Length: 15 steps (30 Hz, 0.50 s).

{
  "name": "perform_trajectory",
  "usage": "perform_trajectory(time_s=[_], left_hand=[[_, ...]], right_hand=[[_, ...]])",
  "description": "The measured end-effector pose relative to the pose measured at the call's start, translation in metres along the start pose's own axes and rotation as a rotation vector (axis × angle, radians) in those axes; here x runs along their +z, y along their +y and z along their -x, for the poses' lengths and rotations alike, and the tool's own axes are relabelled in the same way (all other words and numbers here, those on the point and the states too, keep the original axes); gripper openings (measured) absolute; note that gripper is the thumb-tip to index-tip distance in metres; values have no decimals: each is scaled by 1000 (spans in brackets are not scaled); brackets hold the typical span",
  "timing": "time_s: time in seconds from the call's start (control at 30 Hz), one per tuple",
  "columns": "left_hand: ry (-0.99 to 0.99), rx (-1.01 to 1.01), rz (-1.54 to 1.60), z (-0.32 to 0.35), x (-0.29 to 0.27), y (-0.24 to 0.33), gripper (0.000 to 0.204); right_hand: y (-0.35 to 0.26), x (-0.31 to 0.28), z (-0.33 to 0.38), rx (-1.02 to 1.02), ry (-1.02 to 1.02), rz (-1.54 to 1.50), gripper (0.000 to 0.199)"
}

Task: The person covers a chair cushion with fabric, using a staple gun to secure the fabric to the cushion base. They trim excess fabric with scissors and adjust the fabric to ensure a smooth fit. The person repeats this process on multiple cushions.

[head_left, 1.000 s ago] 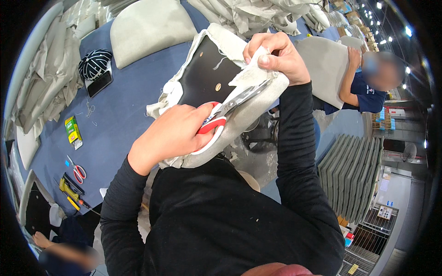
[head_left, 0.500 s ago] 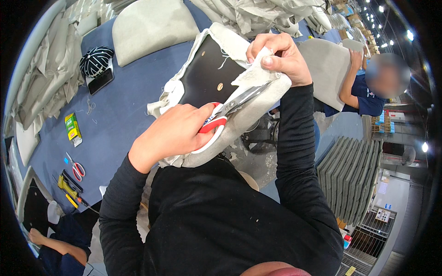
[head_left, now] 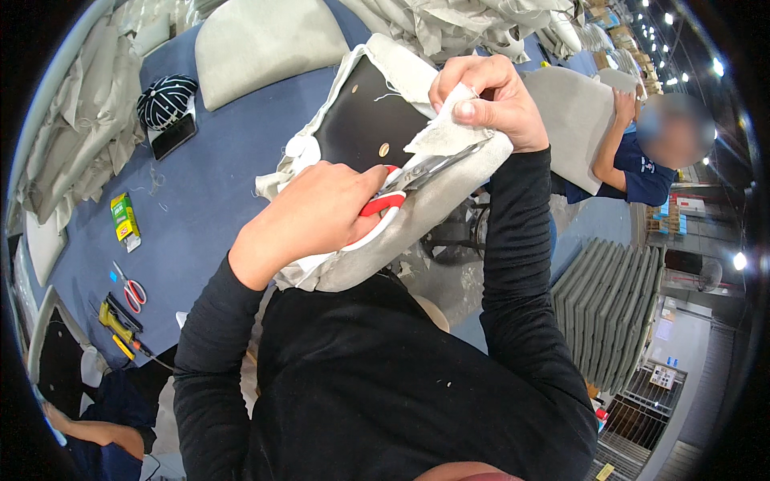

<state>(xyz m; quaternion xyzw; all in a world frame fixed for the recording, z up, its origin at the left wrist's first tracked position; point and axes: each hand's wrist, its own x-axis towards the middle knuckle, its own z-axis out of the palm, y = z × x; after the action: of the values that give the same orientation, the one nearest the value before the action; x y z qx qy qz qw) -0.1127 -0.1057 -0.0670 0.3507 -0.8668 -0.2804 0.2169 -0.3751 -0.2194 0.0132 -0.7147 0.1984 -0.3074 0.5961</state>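
An upholstered seat cushion point(head_left: 449, 186) with light grey fabric and a black underside panel point(head_left: 373, 112) is tilted in front of me at the table edge. My left hand point(head_left: 317, 210) is closed around the red and white handles of a pair of scissors point(head_left: 417, 171). The blades point right and lie along the cushion's edge, against the loose fabric. My right hand point(head_left: 489, 100) pinches a raised flap of fabric point(head_left: 443, 132) just above the blade tips. Frayed threads hang along the fabric's cut edges.
On the blue table point(head_left: 216, 168) lie a striped cap point(head_left: 167, 102), a phone point(head_left: 174, 138), a green and yellow box point(head_left: 124, 218), other scissors point(head_left: 132, 290) and a yellow tool point(head_left: 119, 322). Fabric heaps point(head_left: 88, 120) lie left. Co-workers point(head_left: 654, 160) handle panels. Stacked cushions point(head_left: 605, 313) stand right.
My left hand has pushed the scissors slightly right and up along the cushion's edge. My right hand still pinches the flap, almost in the same place.
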Motion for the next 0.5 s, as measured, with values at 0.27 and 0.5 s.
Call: perform_trajectory(time_s=[0.27, 0.5], left_hand=[[-40, -69, 215, 15, -15, 27, 36], [-163, -219, 247, 28, -24, 53, 37]], right_hand=[[-4, 7, -1, 37, 24, -31, 14], [-12, 15, -9, 90, -11, 86, 20]])
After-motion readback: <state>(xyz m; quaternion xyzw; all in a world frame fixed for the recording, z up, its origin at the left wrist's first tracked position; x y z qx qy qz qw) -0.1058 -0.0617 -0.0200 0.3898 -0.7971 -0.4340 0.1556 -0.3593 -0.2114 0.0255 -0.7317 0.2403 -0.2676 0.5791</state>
